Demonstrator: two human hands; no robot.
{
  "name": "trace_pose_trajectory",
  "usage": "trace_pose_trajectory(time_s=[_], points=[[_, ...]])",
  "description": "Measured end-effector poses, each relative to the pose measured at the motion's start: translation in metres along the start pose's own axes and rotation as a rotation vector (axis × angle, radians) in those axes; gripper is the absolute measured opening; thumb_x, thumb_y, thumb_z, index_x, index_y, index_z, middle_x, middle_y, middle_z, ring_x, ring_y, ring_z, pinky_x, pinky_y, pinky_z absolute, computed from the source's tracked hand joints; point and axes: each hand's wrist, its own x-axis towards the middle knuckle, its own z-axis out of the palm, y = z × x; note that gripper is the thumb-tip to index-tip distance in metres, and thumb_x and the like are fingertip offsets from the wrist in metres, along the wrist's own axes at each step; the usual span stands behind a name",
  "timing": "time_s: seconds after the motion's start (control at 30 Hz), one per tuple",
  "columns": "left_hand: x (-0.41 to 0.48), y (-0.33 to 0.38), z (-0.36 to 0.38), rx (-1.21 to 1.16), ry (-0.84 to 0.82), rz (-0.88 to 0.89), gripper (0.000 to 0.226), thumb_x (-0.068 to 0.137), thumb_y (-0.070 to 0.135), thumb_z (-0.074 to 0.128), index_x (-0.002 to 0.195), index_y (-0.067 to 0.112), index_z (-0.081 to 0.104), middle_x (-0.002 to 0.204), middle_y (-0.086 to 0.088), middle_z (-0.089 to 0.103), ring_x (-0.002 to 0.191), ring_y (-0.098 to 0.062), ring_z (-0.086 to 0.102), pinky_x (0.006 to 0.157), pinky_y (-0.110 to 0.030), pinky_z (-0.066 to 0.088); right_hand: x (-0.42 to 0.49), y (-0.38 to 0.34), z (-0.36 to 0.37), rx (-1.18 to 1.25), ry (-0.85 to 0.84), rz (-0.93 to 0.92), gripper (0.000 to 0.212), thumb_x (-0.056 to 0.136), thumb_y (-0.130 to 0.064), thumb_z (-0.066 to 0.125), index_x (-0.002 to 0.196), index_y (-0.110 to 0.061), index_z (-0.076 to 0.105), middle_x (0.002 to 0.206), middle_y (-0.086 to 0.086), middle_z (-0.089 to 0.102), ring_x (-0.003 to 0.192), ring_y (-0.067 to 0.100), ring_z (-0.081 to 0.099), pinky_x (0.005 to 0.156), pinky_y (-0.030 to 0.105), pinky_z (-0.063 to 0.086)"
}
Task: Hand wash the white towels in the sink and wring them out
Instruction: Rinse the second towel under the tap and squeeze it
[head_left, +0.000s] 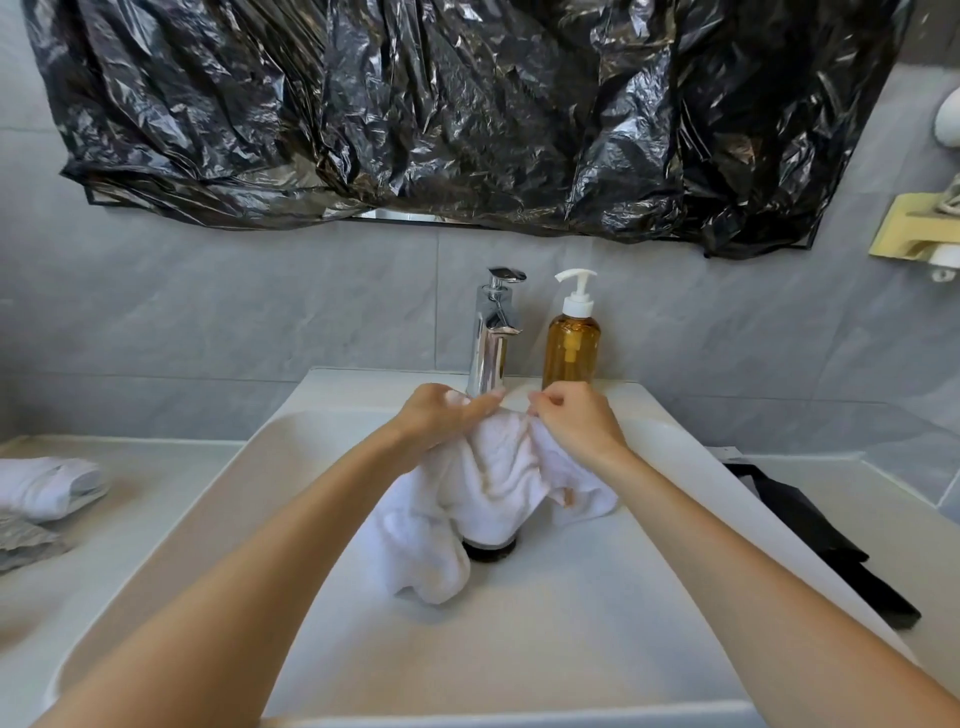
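A white towel (483, 499) hangs bunched over the middle of the white sink (623, 597), its lower folds lying on the basin floor and covering most of the dark drain (491, 552). My left hand (441, 418) grips the towel's top edge on the left, fingers curled over it. My right hand (574, 418) pinches the top edge on the right. Both hands are just in front of the chrome tap (493, 332). No water is seen running. A second white towel (47, 486) lies folded on the counter at the far left.
An amber soap bottle with a white pump (571, 343) stands right of the tap. A grey cloth (26, 543) lies by the left towel. A black item (821, 545) lies on the right counter. Black plastic sheeting (441, 114) covers the mirror above.
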Motion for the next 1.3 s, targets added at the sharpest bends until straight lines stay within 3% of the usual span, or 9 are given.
trace_pose_trajectory(time_s=[0.07, 0.27, 0.4, 0.5, 0.6, 0.67, 0.87, 1.07, 1.3], points=[[-0.001, 0.001, -0.005, 0.074, -0.008, -0.015, 0.043, 0.081, 0.053, 0.071, 0.078, 0.012, 0.058, 0.072, -0.003, 0.054, 0.062, -0.018, 0.050, 0.049, -0.022, 0.031, 0.002, -0.001, -0.007, -0.021, 0.080, -0.050, 0.020, 0.094, -0.038, 0.054, 0.086, -0.023, 0.066, 0.081, -0.006, 0.068, 0.082, 0.017, 0.063, 0.074, 0.035, 0.052], [-0.004, 0.003, -0.007, -0.145, 0.013, 0.010, 0.012, 0.086, 0.018, 0.074, 0.097, 0.012, 0.072, 0.076, -0.008, 0.058, 0.063, -0.019, 0.045, 0.050, -0.022, 0.030, -0.007, -0.033, -0.019, 0.107, 0.461, -0.350, 0.007, 0.090, -0.027, 0.063, 0.086, -0.026, 0.069, 0.076, -0.010, 0.067, 0.071, 0.014, 0.062, 0.064, 0.029, 0.048], [-0.006, 0.007, -0.007, -0.275, 0.088, 0.077, 0.008, 0.087, 0.016, 0.073, 0.094, 0.014, 0.074, 0.078, -0.010, 0.062, 0.069, -0.022, 0.051, 0.050, -0.023, 0.034, 0.001, -0.051, -0.022, 0.114, 0.562, -0.540, 0.016, 0.089, -0.018, 0.066, 0.102, -0.015, 0.075, 0.093, -0.002, 0.072, 0.062, 0.012, 0.060, 0.067, 0.005, 0.038], [-0.008, 0.012, -0.010, -0.371, 0.135, 0.116, 0.008, 0.087, 0.016, 0.072, 0.095, 0.014, 0.073, 0.071, -0.003, 0.065, 0.059, -0.012, 0.057, 0.049, -0.019, 0.040, 0.017, -0.064, -0.025, 0.003, 0.527, -0.591, 0.023, 0.089, -0.019, 0.066, 0.110, -0.014, 0.073, 0.106, 0.000, 0.073, 0.063, 0.006, 0.055, 0.071, 0.009, 0.038], [-0.008, 0.012, -0.011, -0.417, 0.145, 0.136, 0.012, 0.088, 0.015, 0.071, 0.100, 0.012, 0.072, 0.070, 0.000, 0.066, 0.054, -0.005, 0.058, 0.043, -0.013, 0.042, 0.032, -0.068, -0.025, -0.165, 0.439, -0.528, 0.031, 0.093, -0.029, 0.061, 0.124, -0.023, 0.066, 0.118, -0.005, 0.069, 0.091, 0.018, 0.062, 0.079, 0.032, 0.050], [-0.007, 0.011, -0.012, -0.429, 0.145, 0.137, 0.013, 0.088, 0.014, 0.071, 0.100, 0.010, 0.072, 0.073, -0.001, 0.066, 0.059, -0.007, 0.059, 0.043, -0.013, 0.043, 0.040, -0.069, -0.025, -0.233, 0.393, -0.515, 0.034, 0.096, -0.031, 0.057, 0.128, -0.025, 0.063, 0.120, -0.005, 0.068, 0.103, 0.022, 0.057, 0.081, 0.038, 0.049], [-0.003, 0.012, -0.010, -0.422, 0.146, 0.152, 0.012, 0.089, 0.016, 0.070, 0.100, 0.012, 0.072, 0.076, -0.001, 0.066, 0.063, -0.009, 0.059, 0.042, -0.013, 0.041, 0.046, -0.070, -0.029, -0.398, 0.365, -0.565, 0.032, 0.100, -0.025, 0.048, 0.129, -0.020, 0.060, 0.116, 0.001, 0.068, 0.101, 0.026, 0.053, 0.075, 0.039, 0.045], [-0.004, 0.012, -0.007, -0.443, 0.140, 0.151, 0.011, 0.090, 0.013, 0.069, 0.101, 0.011, 0.071, 0.075, -0.002, 0.064, 0.061, -0.008, 0.057, 0.038, -0.012, 0.038, 0.048, -0.086, -0.036, -0.410, 0.335, -0.508, 0.033, 0.103, -0.025, 0.042, 0.129, -0.016, 0.060, 0.098, 0.014, 0.059, 0.102, 0.034, 0.052, 0.078, 0.040, 0.043], [-0.005, 0.011, -0.006, -0.391, 0.156, 0.149, 0.016, 0.090, 0.017, 0.069, 0.105, 0.010, 0.072, 0.075, -0.001, 0.063, 0.058, -0.009, 0.053, 0.036, -0.012, 0.033, 0.058, -0.078, -0.032, -0.278, 0.343, -0.521, 0.032, 0.103, -0.028, 0.042, 0.127, -0.018, 0.061, 0.113, 0.009, 0.068, 0.103, 0.031, 0.056, 0.079, 0.039, 0.043]])
